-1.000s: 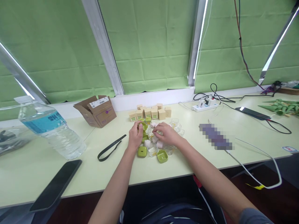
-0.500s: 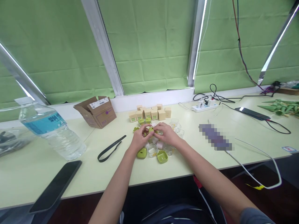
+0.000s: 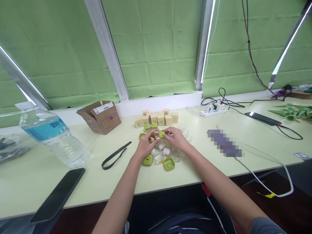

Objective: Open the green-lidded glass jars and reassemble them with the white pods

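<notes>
Between my two hands, above the middle of the pile, is a small green plastic piece with a notched edge [image 3: 161, 134]. My right hand [image 3: 175, 139] pinches its right side with thumb and fingers. My left hand [image 3: 145, 145] is curled at its left side, fingertips against it. Below lie a green lid with a slot [image 3: 148, 160], an open green square shell [image 3: 169, 164], a pale pink roll [image 3: 166, 151] and clear plastic cups [image 3: 159, 158]. More green pieces [image 3: 154, 125] sit just beyond my hands.
Several small tan boxes [image 3: 161, 119] stand behind the pile. To the left are a brown carton [image 3: 102, 117], a black strap [image 3: 114, 156], a water bottle [image 3: 56, 136] and a phone [image 3: 58, 195]. A power strip [image 3: 213, 112] and white cable [image 3: 265, 152] lie to the right.
The green piece has turned and moved slightly right and up, so its notched face shows. My left thumb has come away from the right hand's fingers a little.
</notes>
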The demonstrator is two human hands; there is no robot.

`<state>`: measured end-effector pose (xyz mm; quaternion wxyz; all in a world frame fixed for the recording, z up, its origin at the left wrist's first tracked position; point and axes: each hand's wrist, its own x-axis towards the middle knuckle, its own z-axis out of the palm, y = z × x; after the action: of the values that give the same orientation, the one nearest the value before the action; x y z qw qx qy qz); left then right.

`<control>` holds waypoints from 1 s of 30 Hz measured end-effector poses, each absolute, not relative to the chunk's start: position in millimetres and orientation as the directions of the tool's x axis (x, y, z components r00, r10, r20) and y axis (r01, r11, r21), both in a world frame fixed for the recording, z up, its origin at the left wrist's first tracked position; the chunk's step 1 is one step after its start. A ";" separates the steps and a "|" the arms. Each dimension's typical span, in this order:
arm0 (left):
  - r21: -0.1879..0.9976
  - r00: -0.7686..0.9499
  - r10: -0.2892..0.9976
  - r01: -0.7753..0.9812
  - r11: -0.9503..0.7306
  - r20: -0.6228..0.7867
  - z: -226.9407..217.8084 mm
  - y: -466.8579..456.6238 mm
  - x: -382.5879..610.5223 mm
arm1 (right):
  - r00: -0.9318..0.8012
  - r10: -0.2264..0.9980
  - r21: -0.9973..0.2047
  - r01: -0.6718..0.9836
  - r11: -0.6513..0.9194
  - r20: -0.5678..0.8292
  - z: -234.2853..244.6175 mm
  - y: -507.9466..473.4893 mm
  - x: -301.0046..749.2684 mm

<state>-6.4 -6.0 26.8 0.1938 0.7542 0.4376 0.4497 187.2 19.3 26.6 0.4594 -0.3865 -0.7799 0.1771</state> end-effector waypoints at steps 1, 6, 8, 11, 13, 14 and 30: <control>0.682 0.202 0.831 0.488 -0.545 0.519 26.7 -5.9 -6.4 | -0.265 0.780 -0.661 0.419 0.622 0.567 26.2 20.1 186.9; 0.618 0.176 0.783 0.521 -0.589 0.597 25.7 -3.8 -8.8 | -0.305 0.852 -0.811 0.289 0.508 0.425 22.8 22.3 185.2; 0.591 0.171 0.759 0.528 -0.609 0.629 25.0 -2.9 -10.1 | -0.307 0.864 -0.836 0.264 0.480 0.399 22.0 22.1 184.8; 0.559 0.159 0.718 0.523 -0.643 0.677 24.0 -1.7 -11.2 | -0.309 0.869 -0.865 0.207 0.458 0.386 22.5 21.5 185.0; 0.535 0.161 0.687 0.512 -0.672 0.709 24.0 -1.4 -11.4 | -0.315 0.869 -0.878 0.168 0.448 0.383 23.5 21.5 185.5; 0.521 0.166 0.672 0.509 -0.685 0.721 24.1 -1.3 -11.3 | -0.315 0.868 -0.881 0.157 0.446 0.384 24.0 21.9 185.8; 0.556 0.135 0.667 0.445 -0.702 0.733 23.2 -2.6 -11.4 | -0.367 0.856 -0.901 0.094 0.423 0.363 20.5 27.6 187.4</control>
<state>-11.4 -2.6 23.2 0.1022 0.7464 0.3723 0.5421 187.4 27.6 20.5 0.4526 -0.3337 -0.7118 0.4209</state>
